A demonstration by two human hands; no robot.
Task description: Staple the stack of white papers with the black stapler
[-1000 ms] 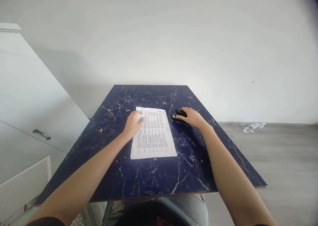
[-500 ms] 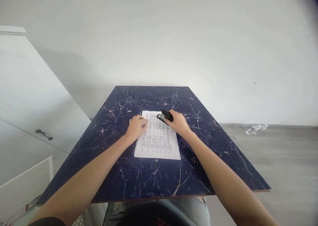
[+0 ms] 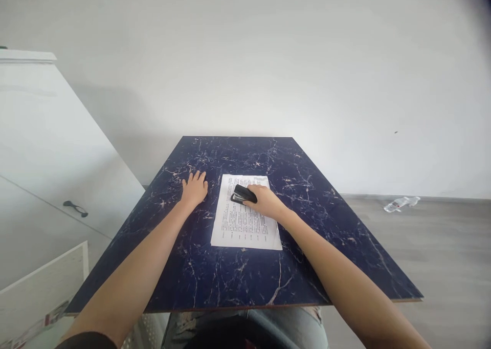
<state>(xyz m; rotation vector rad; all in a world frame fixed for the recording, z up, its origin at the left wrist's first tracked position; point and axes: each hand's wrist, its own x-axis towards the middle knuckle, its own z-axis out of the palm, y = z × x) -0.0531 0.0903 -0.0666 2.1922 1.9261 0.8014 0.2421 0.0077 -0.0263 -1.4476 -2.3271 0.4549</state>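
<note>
My right hand [image 3: 264, 200] is wrapped round a black stapler [image 3: 242, 191], which it holds over the printed sheets of paper [image 3: 245, 239]. The stapler's nose points left, and I cannot tell whether it touches the page. Left of the paper, my left hand [image 3: 195, 189] lies on the dark blue marbled table [image 3: 238, 282] with its fingers spread. Its palm hides the patch of tabletop under it.
A white cabinet [image 3: 42, 134] with a black handle [image 3: 75, 208] stands at the left. Behind the table rises a pale wall [image 3: 245, 57]. On the floor at the right lies a clear plastic bottle [image 3: 401, 203].
My left hand has come off the paper and moved left, fingers spreading on the tabletop. My right hand has carried the stapler left and nearer to me over the page.
</note>
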